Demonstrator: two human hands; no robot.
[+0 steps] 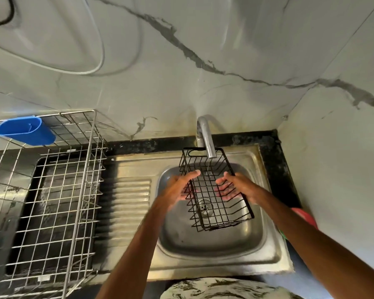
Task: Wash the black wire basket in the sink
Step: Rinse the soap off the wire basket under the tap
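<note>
Rinsing looks to be the step in hand: the black wire basket [212,190] is hanging tilted above the bowl of the sink [272,244], its far end sitting right under the tap [206,139]. The left hand [179,187] is gripping the left wall, thumb over the rim and fingers curling beneath. The right hand [235,186] is clasping the right wall, its spread fingers showing through the wires. Whether water is running is too faint to tell. To do this well, the person should be turning the basket slowly under the spout so every wire crossing is getting wet, shifting each grip in turn to free covered spots, and keeping it low so splashes are staying off the desk [276,152].
</note>
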